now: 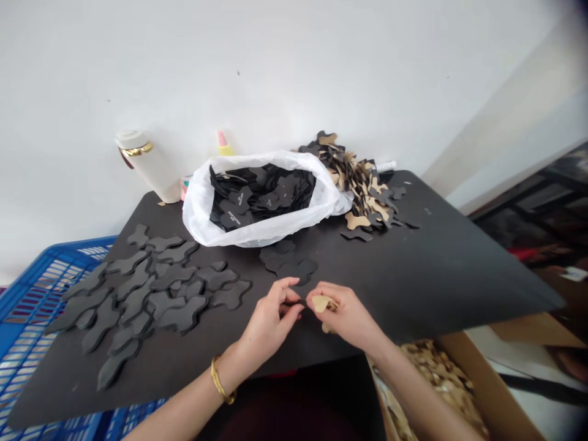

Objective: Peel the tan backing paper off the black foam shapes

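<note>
In front of me, above the table's near edge, my left hand point(271, 318) has its thumb and fingers curled together. Something dark shows at its fingertips, too small to name. Close by on the right, my right hand point(351, 318) is closed on a tan, curvy-edged backing piece point(324, 303). The fingertips of both hands nearly meet. Just beyond them lie several flat black wavy-edged pieces point(294, 268). Farther back, a white plastic bag point(257, 236) stands open, full of black pieces point(271, 199), some with pale print.
Stacked black pieces point(179, 315) spread over the table's point(441, 275) left side. A mixed black and tan heap point(362, 184) sits behind right. A white tumbler point(151, 165) stands at the back left. Blue crates point(41, 269) flank the table; a cardboard box point(496, 392) holds tan pieces.
</note>
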Tool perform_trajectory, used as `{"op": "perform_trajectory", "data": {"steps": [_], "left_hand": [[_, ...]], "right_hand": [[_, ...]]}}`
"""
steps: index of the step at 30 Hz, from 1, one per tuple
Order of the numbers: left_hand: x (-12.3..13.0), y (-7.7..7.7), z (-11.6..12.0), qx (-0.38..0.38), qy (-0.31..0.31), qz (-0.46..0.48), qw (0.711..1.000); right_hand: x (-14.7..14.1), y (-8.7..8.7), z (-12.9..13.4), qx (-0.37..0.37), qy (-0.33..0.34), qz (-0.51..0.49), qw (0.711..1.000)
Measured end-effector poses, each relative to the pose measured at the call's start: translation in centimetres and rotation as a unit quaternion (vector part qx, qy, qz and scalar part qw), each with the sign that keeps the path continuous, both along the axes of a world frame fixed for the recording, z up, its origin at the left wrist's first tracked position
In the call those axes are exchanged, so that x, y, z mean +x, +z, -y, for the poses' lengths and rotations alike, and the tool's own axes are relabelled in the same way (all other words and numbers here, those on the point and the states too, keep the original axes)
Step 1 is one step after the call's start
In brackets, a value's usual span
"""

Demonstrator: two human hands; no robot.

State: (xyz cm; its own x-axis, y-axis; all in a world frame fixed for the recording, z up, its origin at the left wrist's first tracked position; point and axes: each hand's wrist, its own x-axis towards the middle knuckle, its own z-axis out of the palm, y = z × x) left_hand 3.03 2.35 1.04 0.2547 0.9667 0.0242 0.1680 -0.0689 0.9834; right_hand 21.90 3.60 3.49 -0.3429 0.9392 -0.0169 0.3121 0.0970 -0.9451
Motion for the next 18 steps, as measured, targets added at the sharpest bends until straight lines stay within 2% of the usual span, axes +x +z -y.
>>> {"op": "perform_trajectory", "data": {"steps": [4,7,9,11,16,18], "left_hand": [[-0.4,-0.4,0.3,0.08,-0.012,-0.023,0.996],[-0.6,-0.3,0.3,0.136,-0.025,-0.012,0.99],[-0.7,-0.2,0.3,0.155,-0.033,0.0,0.987],[-0.8,-0.1,0.3,0.138,-0.031,0.022,0.99],[-0.7,0.0,0.3,-0.03,-0.032,0.138,0.989],[-0.7,0.0,0.4,-0.06,-0.036,0.167,0.983]], "right_hand": [[-0.3,-0.9,0.1,-0.2,-0.025,-0.067,0.977],[-0.4,-1.7,0.2,-0.259,-0.034,-0.117,0.958],[-0.4,-1.8,0.4,-0.269,-0.028,-0.146,0.952],[-0.4,-1.5,0.6,-0.261,-0.017,-0.155,0.953],[-0.6,-0.1,1.2,-0.197,0.006,-0.119,0.973],[-0.8,0.3,1.4,-0.172,0.004,-0.113,0.979]]}}
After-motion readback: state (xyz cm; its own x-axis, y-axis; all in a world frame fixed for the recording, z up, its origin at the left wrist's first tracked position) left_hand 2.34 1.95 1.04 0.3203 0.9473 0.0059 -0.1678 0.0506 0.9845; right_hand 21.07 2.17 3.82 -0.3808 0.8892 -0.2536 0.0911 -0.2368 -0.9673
